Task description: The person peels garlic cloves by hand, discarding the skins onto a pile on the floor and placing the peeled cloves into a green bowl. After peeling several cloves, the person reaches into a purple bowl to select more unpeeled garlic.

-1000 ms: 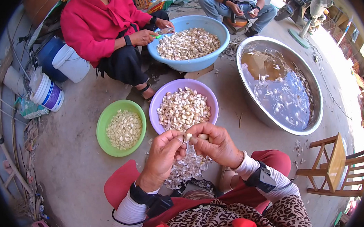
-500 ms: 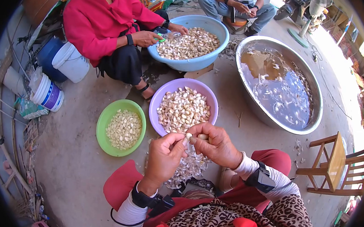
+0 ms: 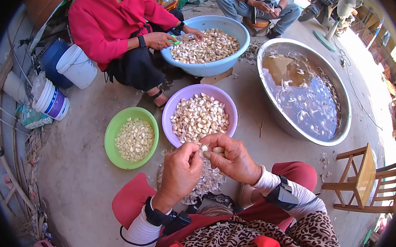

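My left hand [image 3: 182,169] and my right hand [image 3: 233,157] meet just in front of the purple basin's near rim. A pale garlic clove [image 3: 204,148] is pinched between their fingertips, gripped from both sides. Another clove or two [image 3: 219,150] is tucked in the curled fingers of my right hand. The purple basin [image 3: 167,108] holds unpeeled garlic cloves [image 3: 200,117]. To its left stands a green basin [image 3: 110,147] with peeled, whitish cloves [image 3: 134,139]. A heap of papery garlic skins [image 3: 210,181] lies on the ground below my hands.
A person in a pink top [image 3: 108,30] works at a light blue basin [image 3: 201,70] of cloves. A large metal basin [image 3: 264,89] of water with floating skins stands right. Nearby are a wooden chair [image 3: 364,181], white buckets [image 3: 80,67] and another seated person [image 3: 256,10].
My fingers have shifted slightly around the clove, my left hand turning inward. The person in pink has moved a hand a little at the blue basin.
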